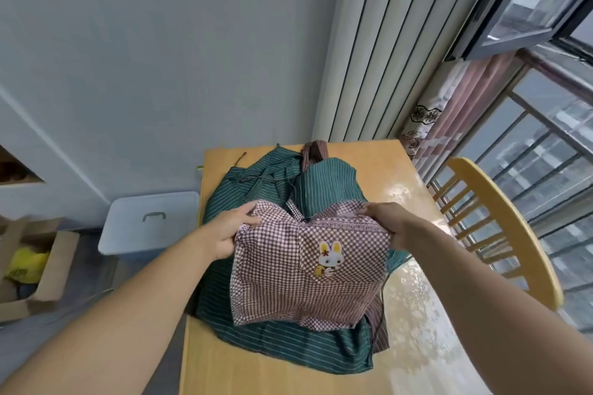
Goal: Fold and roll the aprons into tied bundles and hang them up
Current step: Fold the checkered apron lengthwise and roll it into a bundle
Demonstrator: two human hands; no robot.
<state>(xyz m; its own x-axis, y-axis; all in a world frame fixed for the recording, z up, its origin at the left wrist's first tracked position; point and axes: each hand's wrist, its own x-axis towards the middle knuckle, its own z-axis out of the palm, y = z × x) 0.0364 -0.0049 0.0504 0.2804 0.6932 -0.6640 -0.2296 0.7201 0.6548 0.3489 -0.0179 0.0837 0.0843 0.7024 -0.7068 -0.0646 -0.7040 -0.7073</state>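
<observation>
Both hands pinch the checked apron [308, 269], left hand [229, 232] and right hand [390, 223] at its upper corners, spreading it flat over the green apron [288, 346] for folding.

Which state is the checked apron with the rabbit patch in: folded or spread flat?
Folded. The checked apron forms a compact panel with layered edges, gripped at its top corners by the left hand and right hand above the green striped apron.

Both forearms bare; no sleeves, rings, watch visible.
</observation>
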